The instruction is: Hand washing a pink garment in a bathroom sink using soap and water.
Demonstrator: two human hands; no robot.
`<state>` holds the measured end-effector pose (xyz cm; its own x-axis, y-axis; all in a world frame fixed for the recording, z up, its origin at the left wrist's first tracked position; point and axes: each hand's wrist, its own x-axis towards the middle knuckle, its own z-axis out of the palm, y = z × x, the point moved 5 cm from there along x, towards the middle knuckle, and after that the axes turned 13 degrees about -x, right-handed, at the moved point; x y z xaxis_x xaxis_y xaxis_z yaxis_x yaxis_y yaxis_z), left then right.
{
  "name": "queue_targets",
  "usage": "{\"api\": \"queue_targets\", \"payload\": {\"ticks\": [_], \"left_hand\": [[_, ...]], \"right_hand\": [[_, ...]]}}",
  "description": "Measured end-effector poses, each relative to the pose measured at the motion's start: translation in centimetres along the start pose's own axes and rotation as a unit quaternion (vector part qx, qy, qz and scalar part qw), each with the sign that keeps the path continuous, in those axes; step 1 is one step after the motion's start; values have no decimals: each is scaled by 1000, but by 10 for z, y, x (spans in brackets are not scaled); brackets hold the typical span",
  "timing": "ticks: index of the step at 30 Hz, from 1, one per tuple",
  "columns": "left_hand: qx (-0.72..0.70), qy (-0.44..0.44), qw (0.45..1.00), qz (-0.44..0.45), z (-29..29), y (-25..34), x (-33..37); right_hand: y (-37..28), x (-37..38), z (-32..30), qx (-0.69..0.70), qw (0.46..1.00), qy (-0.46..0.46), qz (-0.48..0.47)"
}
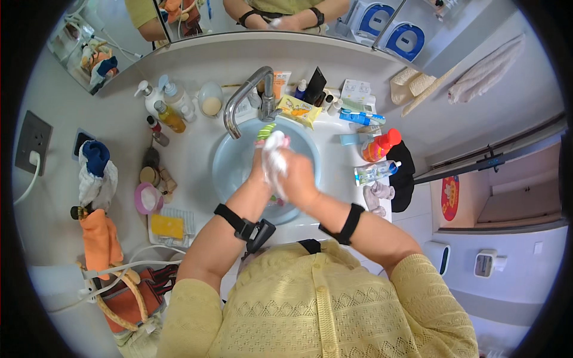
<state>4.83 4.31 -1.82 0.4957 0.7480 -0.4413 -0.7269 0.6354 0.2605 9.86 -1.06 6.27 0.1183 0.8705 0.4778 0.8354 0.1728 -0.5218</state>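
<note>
Over a light blue basin [224,158] set in the white sink, my two hands are pressed together around a white, foamy piece of cloth [274,150]. My left hand [258,170] grips it from the left, mostly hidden behind my right hand [298,178], which is closed over the cloth and slightly blurred. Pink patches show at the cloth's edge. A green-striped piece of fabric [266,130] shows just beyond the hands in the basin. What else lies under my hands is hidden. A chrome faucet [248,89] arches over the basin's far left side.
Pump bottles [145,95] and a yellow wipes pack [298,111] line the back. On the right are a red-capped bottle [377,146], a toothpaste tube [377,173] and small bunched socks [378,196]. A yellow soap bar [167,227] and purple cup [147,198] stand left.
</note>
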Motion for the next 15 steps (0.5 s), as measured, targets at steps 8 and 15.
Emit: {"api": "queue_targets", "payload": {"ticks": [8,15], "left_hand": [[53,-2,998,-14,7,-4,7],[87,13,996,-22,16,-13,-10]], "right_hand": [[17,16,-1,-20,998,-22,56],[49,36,-3,-29,973,-113,197]]}}
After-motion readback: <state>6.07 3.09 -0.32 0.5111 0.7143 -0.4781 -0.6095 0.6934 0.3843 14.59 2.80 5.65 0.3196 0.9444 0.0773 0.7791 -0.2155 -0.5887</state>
